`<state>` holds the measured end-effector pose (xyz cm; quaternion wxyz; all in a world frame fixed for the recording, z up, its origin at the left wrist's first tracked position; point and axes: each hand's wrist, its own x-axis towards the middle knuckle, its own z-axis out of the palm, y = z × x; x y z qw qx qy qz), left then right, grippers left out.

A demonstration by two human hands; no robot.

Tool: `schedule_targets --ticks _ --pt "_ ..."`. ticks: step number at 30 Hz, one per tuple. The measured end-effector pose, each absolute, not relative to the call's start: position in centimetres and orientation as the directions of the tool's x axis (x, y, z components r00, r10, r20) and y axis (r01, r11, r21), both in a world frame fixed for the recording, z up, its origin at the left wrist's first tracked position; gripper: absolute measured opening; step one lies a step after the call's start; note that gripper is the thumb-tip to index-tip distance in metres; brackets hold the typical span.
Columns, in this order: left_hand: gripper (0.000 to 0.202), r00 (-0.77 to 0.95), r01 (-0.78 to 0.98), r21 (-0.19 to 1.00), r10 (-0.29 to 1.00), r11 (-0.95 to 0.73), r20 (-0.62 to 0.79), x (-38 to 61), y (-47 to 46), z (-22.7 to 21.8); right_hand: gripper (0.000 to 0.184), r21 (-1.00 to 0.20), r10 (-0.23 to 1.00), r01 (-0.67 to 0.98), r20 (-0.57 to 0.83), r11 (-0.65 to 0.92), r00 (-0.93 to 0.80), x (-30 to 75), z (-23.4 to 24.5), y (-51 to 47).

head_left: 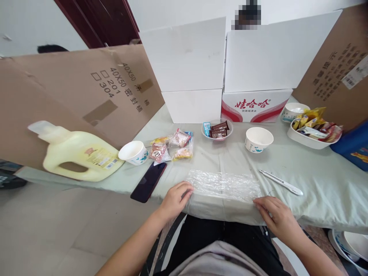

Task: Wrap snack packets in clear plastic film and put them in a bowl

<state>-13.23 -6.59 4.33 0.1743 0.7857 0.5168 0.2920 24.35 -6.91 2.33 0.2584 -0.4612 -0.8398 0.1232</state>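
Note:
A crinkled sheet of clear plastic wrap (pixel 224 185) lies on the pale green tablecloth (pixel 322 172) at the near edge. My left hand (pixel 175 199) pinches the sheet's left end, fingers curled. My right hand (pixel 277 216) presses on its right end, fingers bent down over the table edge. Beyond the sheet stand a small bowl of brown snack bars (pixel 217 130) and an empty white paper bowl (pixel 258 139).
A dark phone (pixel 148 181) lies left of my hand, a white pen (pixel 281 182) to the right. Snack packets (pixel 171 147), another paper bowl (pixel 133 152), a yellow jug (pixel 76 155), a snack tray (pixel 314 130), white boxes (pixel 224 69) and cardboard sheets (pixel 80 96) ring the table.

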Motion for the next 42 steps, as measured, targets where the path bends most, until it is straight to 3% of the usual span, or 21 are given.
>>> schedule_targets --ticks 4,7,10,13,16,19,22,24,27,31,35,38,42 --pt "0.021 0.071 0.796 0.579 0.977 -0.178 0.203 -12.2 -3.8 4.7 0.028 -0.467 0.947 0.829 0.231 0.309 -0.223 22.7 2.9 -4.7" --pt "0.031 -0.022 0.861 0.506 0.988 -0.058 0.152 -11.3 -1.9 4.3 0.033 -0.358 0.977 0.917 0.179 0.177 -0.119 21.3 2.8 -3.1" --pt "0.035 -0.027 0.902 0.430 0.988 -0.041 0.149 -10.9 -0.9 3.7 0.036 -0.225 0.982 0.966 0.162 0.130 -0.094 20.7 2.3 -2.3" --pt "0.033 0.016 0.932 0.350 0.975 -0.095 0.223 -11.1 -0.9 3.4 0.036 -0.129 0.963 0.978 0.237 0.164 -0.130 21.1 2.2 -2.4" --pt "0.030 0.015 0.964 0.235 0.913 -0.121 0.408 -10.4 -1.7 4.2 0.035 -0.084 0.882 0.971 0.441 0.226 -0.167 20.9 3.1 -2.7" --pt "0.027 0.128 0.950 0.181 0.844 -0.256 0.520 -7.9 -2.7 5.1 0.033 -0.087 0.781 0.901 0.539 0.425 -0.316 18.7 4.2 -2.9" --pt "0.039 0.363 0.881 0.163 0.856 -0.444 0.369 -5.3 -3.3 4.6 0.051 -0.047 0.698 0.749 0.404 0.661 -0.591 15.6 3.7 -2.6" --pt "0.054 0.412 0.885 0.136 0.885 -0.445 0.218 -4.8 -3.4 3.5 0.069 -0.026 0.686 0.712 0.292 0.702 -0.666 14.6 2.5 -2.2" --pt "0.068 0.307 0.946 0.079 0.947 -0.315 0.094 -6.8 -3.2 1.9 0.080 -0.008 0.750 0.768 0.224 0.640 -0.622 16.2 0.7 -2.3" --pt "0.068 0.153 0.986 0.047 0.982 -0.159 0.110 -9.9 -3.3 1.6 0.085 0.013 0.798 0.834 0.281 0.552 -0.533 20.6 0.0 -4.4" --pt "0.047 0.111 0.981 0.117 0.946 -0.153 0.304 -6.8 -5.5 2.4 0.064 -0.001 0.790 0.844 0.353 0.536 -0.501 22.8 -0.1 -7.4" --pt "0.033 0.345 0.875 0.226 0.879 -0.428 0.328 -2.0 -7.8 2.5 0.043 -0.089 0.763 0.827 0.449 0.556 -0.465 23.5 0.0 -9.5" --pt "0.046 0.553 0.704 0.334 0.779 -0.627 0.296 1.3 -8.9 1.7 0.031 -0.222 0.738 0.777 0.540 0.589 -0.404 24.8 1.3 -11.9"
